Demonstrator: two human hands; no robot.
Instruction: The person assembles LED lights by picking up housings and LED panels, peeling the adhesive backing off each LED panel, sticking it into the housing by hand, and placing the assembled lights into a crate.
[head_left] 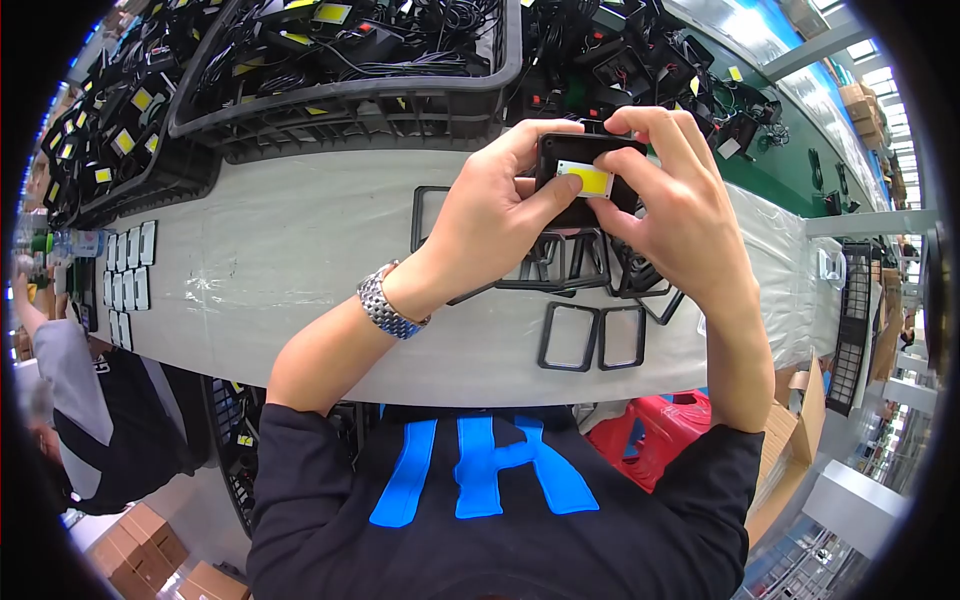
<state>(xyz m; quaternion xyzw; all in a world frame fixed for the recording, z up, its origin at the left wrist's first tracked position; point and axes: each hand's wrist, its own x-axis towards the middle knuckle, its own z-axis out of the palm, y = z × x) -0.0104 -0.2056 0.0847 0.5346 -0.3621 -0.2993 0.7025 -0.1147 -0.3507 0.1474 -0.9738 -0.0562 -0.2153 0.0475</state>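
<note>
Above the far half of the table, both hands hold a small black rectangular floodlight housing [590, 150]. In it is a white-edged LED panel [592, 179] with a yellow face. My left hand [485, 210] grips the housing's left side, its thumb pressed on the panel. My right hand [685, 200] is closed around the right side, with fingertips at the panel's edge and the housing's upper corner. Black rectangular frames [545, 338] lie below the hands, two side by side near the front and several overlapping behind, partly hidden by the hands.
A black crate [350, 97] of cabled lamp parts stands at the back; another crate [190, 185] is left of it. More lamp parts [700, 100] are heaped back right. Small panels [130, 265] lie in rows left, near a co-worker [90, 390]. A red stool [665, 435] stands below the table.
</note>
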